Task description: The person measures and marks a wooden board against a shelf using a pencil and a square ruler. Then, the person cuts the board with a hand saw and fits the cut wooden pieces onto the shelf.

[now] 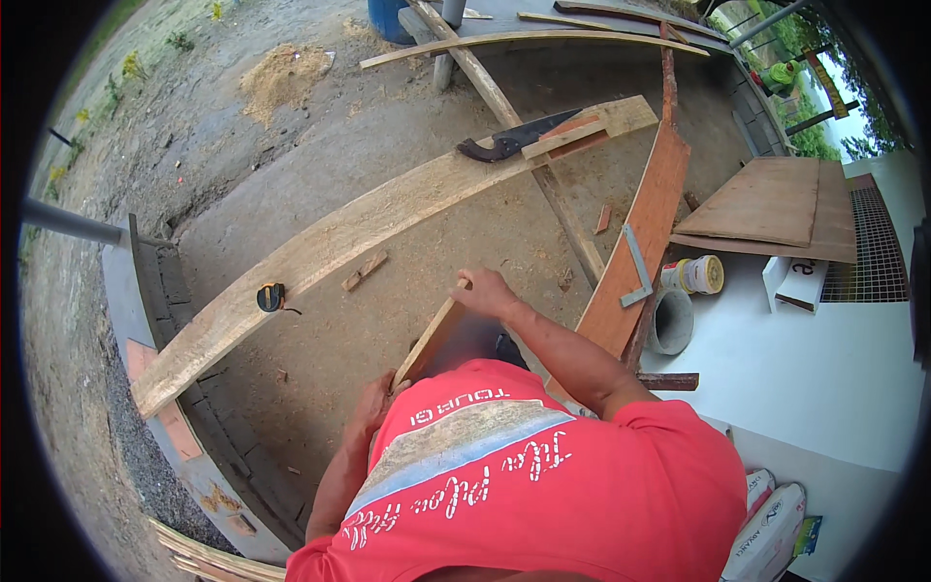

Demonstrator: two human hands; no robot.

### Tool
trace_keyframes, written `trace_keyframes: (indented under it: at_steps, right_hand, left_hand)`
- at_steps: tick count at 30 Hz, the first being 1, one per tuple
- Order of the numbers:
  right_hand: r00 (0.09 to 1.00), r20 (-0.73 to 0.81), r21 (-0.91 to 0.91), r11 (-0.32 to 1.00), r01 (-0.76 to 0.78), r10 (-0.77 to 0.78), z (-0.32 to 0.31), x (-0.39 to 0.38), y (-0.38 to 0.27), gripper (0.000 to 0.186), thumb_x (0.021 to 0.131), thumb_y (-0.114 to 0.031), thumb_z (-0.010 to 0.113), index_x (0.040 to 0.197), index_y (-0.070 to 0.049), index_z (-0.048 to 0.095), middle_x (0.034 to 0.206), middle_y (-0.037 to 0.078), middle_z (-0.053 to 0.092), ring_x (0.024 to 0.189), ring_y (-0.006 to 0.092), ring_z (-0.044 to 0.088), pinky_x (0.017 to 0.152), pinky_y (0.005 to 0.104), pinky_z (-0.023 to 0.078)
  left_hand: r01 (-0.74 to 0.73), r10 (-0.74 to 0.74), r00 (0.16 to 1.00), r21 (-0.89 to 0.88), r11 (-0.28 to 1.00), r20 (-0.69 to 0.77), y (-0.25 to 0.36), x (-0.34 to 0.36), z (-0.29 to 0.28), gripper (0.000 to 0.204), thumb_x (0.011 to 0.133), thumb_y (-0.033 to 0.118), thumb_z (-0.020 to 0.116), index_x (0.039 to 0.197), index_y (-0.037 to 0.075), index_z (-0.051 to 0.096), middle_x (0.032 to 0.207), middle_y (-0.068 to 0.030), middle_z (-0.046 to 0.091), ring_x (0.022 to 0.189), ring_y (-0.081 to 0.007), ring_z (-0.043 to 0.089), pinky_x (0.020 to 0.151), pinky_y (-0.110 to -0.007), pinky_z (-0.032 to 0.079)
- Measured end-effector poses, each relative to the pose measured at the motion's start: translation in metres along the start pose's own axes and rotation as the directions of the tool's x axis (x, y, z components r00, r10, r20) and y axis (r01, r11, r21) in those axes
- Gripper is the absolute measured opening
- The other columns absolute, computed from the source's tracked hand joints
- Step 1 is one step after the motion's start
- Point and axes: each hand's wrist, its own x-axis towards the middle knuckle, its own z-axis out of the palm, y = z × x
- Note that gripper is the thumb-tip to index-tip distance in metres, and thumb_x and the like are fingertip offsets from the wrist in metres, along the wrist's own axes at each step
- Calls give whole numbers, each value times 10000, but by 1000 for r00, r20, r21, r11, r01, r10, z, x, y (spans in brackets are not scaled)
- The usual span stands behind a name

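Fingers (466,278) of the right hand (490,293) were clamped on the upper end of a short wooden board (432,339); the left hand (373,403) met its lower end, though with those fingers mostly hidden, one cannot tell whether they gripped. To the right, a white-and-yellow bucket (694,274) stood near a grey cylinder (671,323), the contents of both unseen, as were those of the blue drum (388,21) at the top edge. Filled sacks (771,538) lay at the lower right, near the person's red shirt (562,456). The board looked pale, narrow and straight-edged, and it slanted just beyond the shirt, its upper end toward the right. Past it, a long pale plank (373,209) crossed the floor (339,330), bearing a handsaw (509,143) and a tape measure (272,297), its left end on a low wall (184,441). Between plank and board ran a stretch of floor with a small wood offcut (365,271) on it. On the right, a reddish-brown plank (645,209) bounded that room, a metal square (636,267) resting along it; the right forearm passed near its lower part.
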Motion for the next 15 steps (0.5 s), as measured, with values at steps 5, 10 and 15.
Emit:
trace_keyframes:
  at_steps: [5, 10, 15]
  right_hand:
    - [921, 378, 238, 971, 0, -92, 13, 47, -8, 513, 842, -475, 605, 1065, -18, 665, 868, 203, 685, 785, 325, 675, 746, 397, 543]
    - [667, 745, 333, 868, -368, -4, 16, 112, -37, 547, 887, -543, 530, 1025, -32, 669, 733, 143, 654, 602, 215, 644, 550, 339, 528]
    - [357, 926, -118, 992, -45, 126, 57, 175, -56, 611, 909, -561, 472, 1011, 24, 615, 637, 135, 614, 475, 209, 601, 460, 351, 507]
  left_hand:
    - [105, -104, 985, -6, 994, -135, 2, -10, -5, 436, 913, 402, 574, 1093, 6, 606, 882, -264, 658, 864, -415, 657, 713, -462, 496]
    - [278, -266, 924, 5, 961, -275, 21, -1, -20, 378, 913, 385, 568, 1065, 41, 604, 874, -261, 658, 825, -448, 633, 698, -499, 485]
    - [575, -546, 764, -23, 818, -343, 43, -2, -7, 415, 909, 432, 565, 1112, 71, 575, 910, -250, 662, 880, -446, 632, 736, -519, 491]
